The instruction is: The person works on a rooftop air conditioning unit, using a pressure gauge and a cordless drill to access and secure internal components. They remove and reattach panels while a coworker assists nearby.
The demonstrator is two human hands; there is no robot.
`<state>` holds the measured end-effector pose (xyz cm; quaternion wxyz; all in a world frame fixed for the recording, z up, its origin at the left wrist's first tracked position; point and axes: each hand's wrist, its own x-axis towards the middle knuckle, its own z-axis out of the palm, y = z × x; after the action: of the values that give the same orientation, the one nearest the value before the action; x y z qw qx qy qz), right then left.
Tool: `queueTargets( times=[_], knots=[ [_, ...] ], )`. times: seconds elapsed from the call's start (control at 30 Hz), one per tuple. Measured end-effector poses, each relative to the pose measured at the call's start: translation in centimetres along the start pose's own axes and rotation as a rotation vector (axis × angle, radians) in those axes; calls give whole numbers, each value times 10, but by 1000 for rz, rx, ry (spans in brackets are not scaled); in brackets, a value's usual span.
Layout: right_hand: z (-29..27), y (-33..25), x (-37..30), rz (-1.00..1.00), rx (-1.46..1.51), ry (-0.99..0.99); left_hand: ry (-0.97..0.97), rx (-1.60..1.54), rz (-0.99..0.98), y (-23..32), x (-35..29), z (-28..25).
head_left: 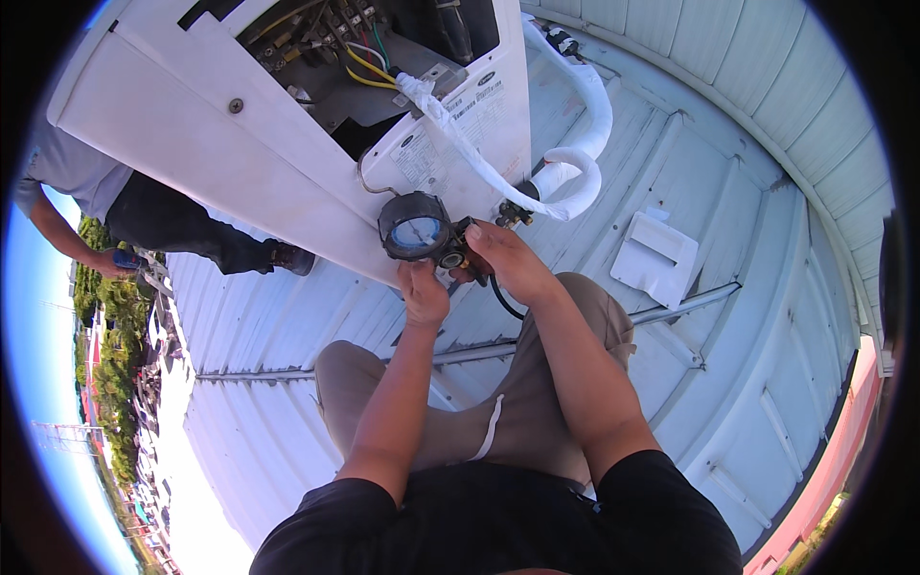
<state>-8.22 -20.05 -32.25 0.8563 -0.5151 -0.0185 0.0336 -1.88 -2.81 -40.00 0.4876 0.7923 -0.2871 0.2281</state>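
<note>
1. Your left grip [425,295] is at the gauge's [412,228] underside; cannot tell whether pinching.
2. Your right grip [510,263] closes on the valve body [464,251], some fingers hidden.
3. Gauge: round, black-rimmed, blue-faced, beside white unit [278,163]; markings unreadable.

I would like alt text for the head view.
A person's right hand grips the valve body of a round dial gauge; the left hand is at its lower rim, before a white air-conditioning unit with exposed wires. Another person is at left on the metal roof.
</note>
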Motion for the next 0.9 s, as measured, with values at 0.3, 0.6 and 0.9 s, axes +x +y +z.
queueTargets(
  times=[0.3,0.6,0.9],
  knots=[
    [3,-1,-2,-34,-27,19,-14,-292,-236,3,2,3],
    [0,3,0,-53,-47,3,28,-491,-257,6,1,6],
    [-8,9,2,-28,-14,-22,-23,-186,-111,0,-2,3]
  ],
)
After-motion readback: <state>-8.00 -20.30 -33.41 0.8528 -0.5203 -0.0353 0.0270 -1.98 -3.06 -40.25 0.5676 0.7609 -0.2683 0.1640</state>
